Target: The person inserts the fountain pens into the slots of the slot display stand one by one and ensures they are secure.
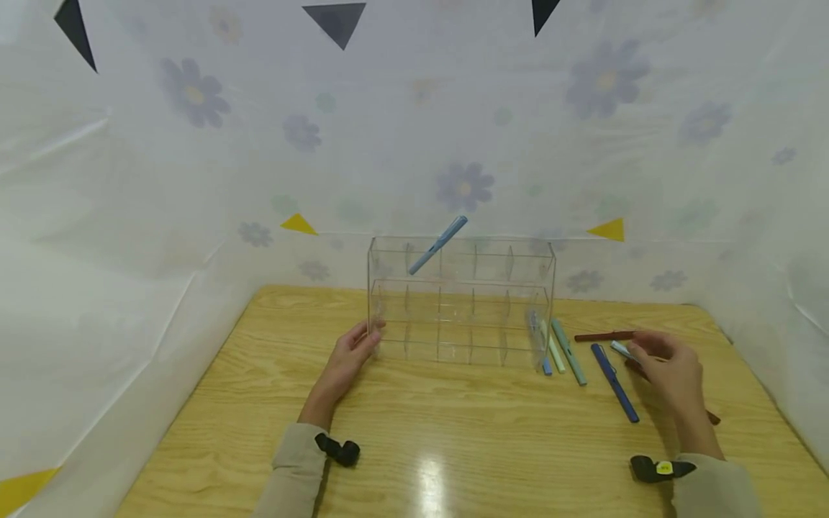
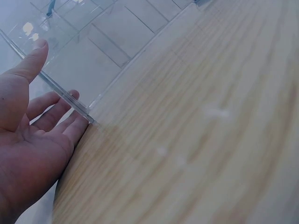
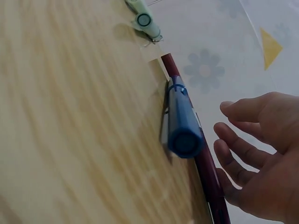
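Note:
A clear compartmented rack (image 1: 456,326) stands upright on the table. My left hand (image 1: 346,360) holds its left side edge; in the left wrist view the thumb (image 2: 35,60) is on one side and the fingers are on the other. A light blue pen (image 1: 437,245) leans in the rack's upper row. My right hand (image 1: 670,370) is over pens at the right, its fingers bent and apart beside a pale silvery pen (image 1: 622,350). A dark red pen (image 1: 602,336) and a dark blue pen (image 1: 614,383) lie close by. Another dark red pen (image 1: 714,418) is partly hidden under this hand.
Beside the rack's right end lie a green pen (image 1: 568,351), a pale green pen (image 1: 557,354) and a blue pen (image 1: 547,366), partly seen through the clear plastic. The wooden table (image 1: 414,424) meets a white flowered sheet (image 1: 414,158) at the back.

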`<state>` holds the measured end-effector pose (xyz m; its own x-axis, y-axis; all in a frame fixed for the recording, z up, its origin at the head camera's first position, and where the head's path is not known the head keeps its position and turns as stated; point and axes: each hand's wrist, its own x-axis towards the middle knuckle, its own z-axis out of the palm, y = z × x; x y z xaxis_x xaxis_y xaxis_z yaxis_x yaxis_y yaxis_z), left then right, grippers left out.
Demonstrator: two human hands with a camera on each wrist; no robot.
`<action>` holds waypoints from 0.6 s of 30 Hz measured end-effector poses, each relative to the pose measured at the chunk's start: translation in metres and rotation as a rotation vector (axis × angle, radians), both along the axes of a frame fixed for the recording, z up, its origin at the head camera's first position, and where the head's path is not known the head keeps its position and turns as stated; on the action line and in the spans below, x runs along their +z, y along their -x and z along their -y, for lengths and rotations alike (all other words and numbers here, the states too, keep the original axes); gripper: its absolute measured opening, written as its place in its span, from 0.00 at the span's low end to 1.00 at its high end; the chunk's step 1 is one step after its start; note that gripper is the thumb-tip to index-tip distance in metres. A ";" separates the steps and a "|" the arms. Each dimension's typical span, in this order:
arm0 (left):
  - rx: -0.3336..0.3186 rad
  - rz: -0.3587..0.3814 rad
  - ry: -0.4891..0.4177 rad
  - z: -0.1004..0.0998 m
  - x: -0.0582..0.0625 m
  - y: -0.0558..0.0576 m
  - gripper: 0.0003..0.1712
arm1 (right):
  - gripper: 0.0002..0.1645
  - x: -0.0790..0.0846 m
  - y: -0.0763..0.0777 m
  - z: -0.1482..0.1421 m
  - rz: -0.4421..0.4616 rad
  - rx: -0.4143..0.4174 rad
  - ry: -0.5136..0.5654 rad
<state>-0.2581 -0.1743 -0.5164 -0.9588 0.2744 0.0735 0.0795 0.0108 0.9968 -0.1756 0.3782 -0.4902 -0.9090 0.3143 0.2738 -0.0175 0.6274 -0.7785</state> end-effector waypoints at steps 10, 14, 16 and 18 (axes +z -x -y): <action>0.006 0.020 0.019 0.001 0.002 -0.002 0.31 | 0.28 -0.011 0.006 0.000 0.156 0.016 -0.125; 0.002 0.016 0.021 0.001 0.002 -0.002 0.31 | 0.31 -0.013 0.008 0.000 0.191 0.019 -0.106; 0.000 0.014 0.021 0.001 0.002 -0.002 0.31 | 0.31 -0.013 0.009 -0.001 0.194 0.018 -0.109; 0.000 0.016 0.022 0.001 0.003 -0.002 0.32 | 0.30 -0.013 0.010 0.000 0.189 0.015 -0.124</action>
<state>-0.2559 -0.1749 -0.5136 -0.9599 0.2753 0.0524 0.0637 0.0325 0.9974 -0.1852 0.3781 -0.5034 -0.9521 0.2751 0.1338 0.1113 0.7190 -0.6860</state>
